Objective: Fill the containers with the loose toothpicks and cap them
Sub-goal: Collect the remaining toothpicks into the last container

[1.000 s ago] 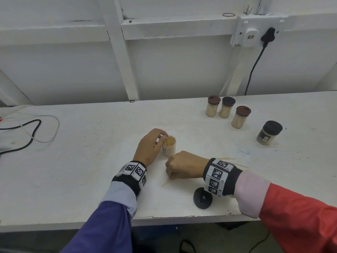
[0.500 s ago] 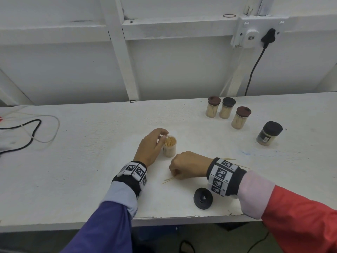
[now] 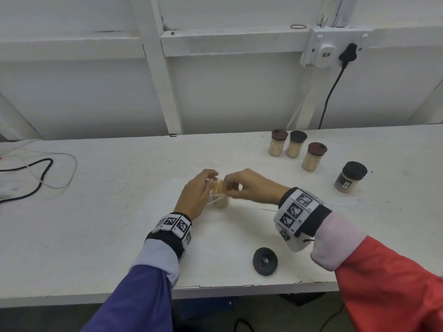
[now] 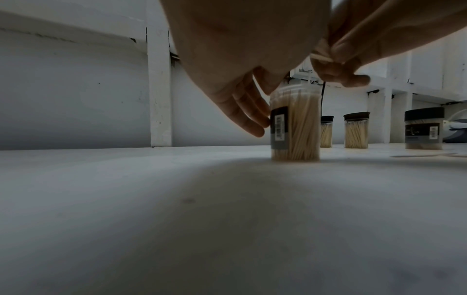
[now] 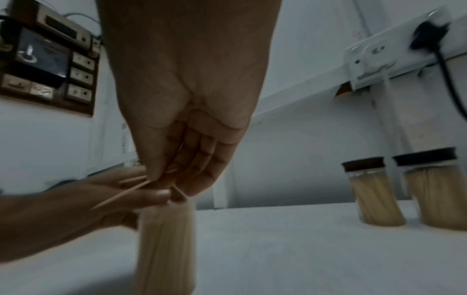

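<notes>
Pinching a few thin pale wooden toothpicks (image 3: 217, 197) between thumb and fingertips, my right hand (image 3: 249, 186) holds them just over the mouth of the small clear plastic container (image 3: 220, 200), which stands upright on the white painted table (image 3: 119, 212) and looks nearly full. My left hand (image 3: 197, 195) curls round the container's side, steadying it. So I judge I am mid-fill on this last open one; four capped containers stand well apart at the far right. The picks lie slanted, almost crosswise, so next I must tip them upright and slide them in among the packed ones without knocking the container. At least one loose toothpick (image 3: 268, 209) remains on the table near my right wrist. The round black plastic cap (image 3: 265, 261) waits near the table's front edge.
</notes>
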